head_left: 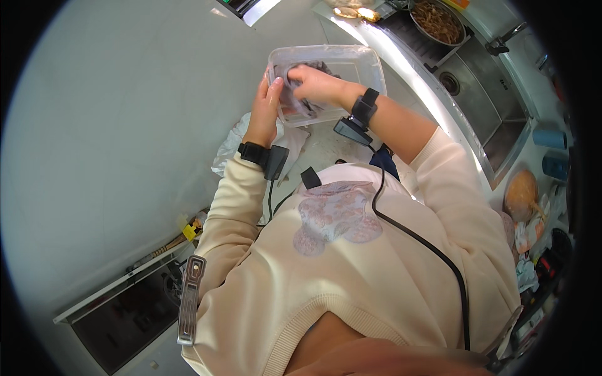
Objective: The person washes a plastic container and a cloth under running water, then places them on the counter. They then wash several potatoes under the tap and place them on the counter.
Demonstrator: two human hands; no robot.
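Note:
A clear plastic container [367, 63] is held up in front of me, its open side towards me. My left hand [266, 105] grips its left wall, with the thumb at the rim and the other fingers mostly hidden behind it. Inside the container, my right hand [316, 85] presses a bunched grey cloth [308, 107] against the left inner side. The cloth looks slightly blurred. Part of it is covered by the right hand, whose fingertips are hidden in its folds.
To the right are a steel sink [489, 94], a faucet [505, 40] and a pan of shredded food [437, 23]. Blue cups [549, 139] and an orange-brown gourd [521, 195] stand along the counter. A white plastic bag [233, 141] lies below my left hand. A black cable [423, 239] crosses my torso.

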